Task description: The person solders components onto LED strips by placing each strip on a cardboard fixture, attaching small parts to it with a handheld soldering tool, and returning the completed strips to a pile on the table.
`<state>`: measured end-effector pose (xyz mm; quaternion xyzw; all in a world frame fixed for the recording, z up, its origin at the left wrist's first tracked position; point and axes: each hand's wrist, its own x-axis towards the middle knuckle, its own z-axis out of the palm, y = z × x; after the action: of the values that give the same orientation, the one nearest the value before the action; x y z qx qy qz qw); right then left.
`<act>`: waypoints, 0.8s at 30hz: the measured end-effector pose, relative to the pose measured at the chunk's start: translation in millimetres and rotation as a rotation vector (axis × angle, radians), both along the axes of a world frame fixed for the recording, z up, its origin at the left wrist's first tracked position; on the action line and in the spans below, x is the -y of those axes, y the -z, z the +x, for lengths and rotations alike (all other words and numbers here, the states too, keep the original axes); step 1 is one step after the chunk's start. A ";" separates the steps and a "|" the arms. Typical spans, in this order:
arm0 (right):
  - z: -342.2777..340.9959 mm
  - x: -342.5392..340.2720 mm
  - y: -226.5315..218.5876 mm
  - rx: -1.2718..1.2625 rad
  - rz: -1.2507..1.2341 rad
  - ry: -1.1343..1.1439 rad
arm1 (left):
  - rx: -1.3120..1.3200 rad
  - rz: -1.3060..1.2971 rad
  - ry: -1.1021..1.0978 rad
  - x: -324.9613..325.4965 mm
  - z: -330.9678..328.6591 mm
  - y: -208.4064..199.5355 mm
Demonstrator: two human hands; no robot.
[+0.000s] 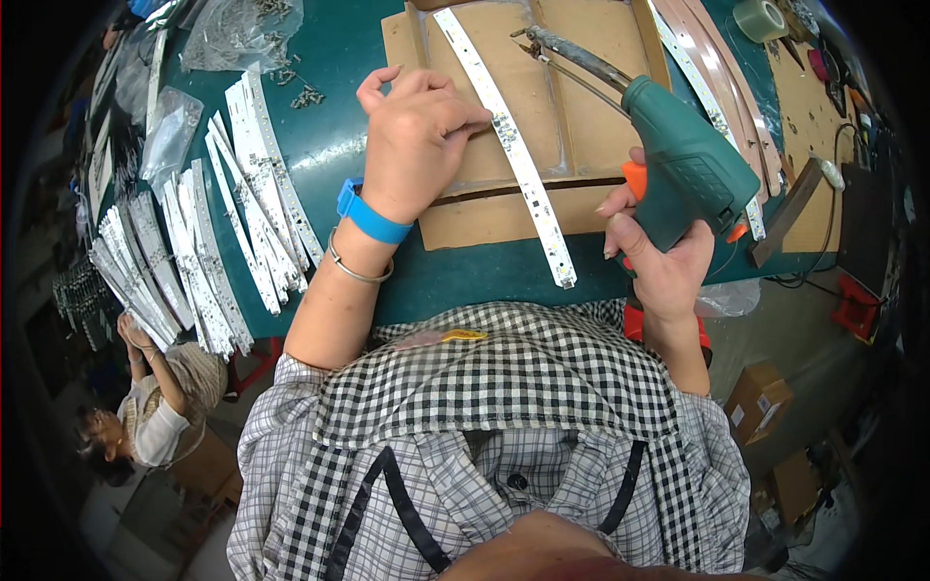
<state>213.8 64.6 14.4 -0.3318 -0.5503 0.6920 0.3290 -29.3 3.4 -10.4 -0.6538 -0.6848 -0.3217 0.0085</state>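
A long white LED strip board (528,184) lies slantwise across a shallow cardboard tray (475,223), its near end reaching past the tray's front edge. My left hand (417,136) is at the strip's left edge, thumb and forefinger pinched together by a cluster of small parts. Whatever those fingertips hold is too small to make out. My right hand (664,257) grips a green soldering gun (683,155) with an orange trigger. Its long metal tip points up and left, above the tray and to the right of the strip, apart from it.
Stacks of LED strips (262,184) lie on the green table's left side, with a plastic bag (242,34) and loose small metal parts (308,95) behind. More strips (707,87) lie right of the tray. A tape roll (759,19) sits far right. Another person (174,392) is at the lower left.
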 end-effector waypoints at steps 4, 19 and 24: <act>1.4 0.2 1.4 -0.019 0.012 -0.013 | -0.096 0.047 0.025 -0.1 2.2 -0.9; 36.3 -4.1 -14.5 0.004 0.046 -0.105 | 0.074 0.029 -0.088 4.2 1.9 8.7; 32.4 -4.8 -14.0 0.003 0.040 -0.140 | 0.036 0.020 -0.080 4.5 0.9 10.2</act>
<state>246.2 69.4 28.3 -0.2868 -0.5865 0.7016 0.2856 -28.4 -1.1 -20.7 -0.6199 -0.7073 -0.3394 0.0157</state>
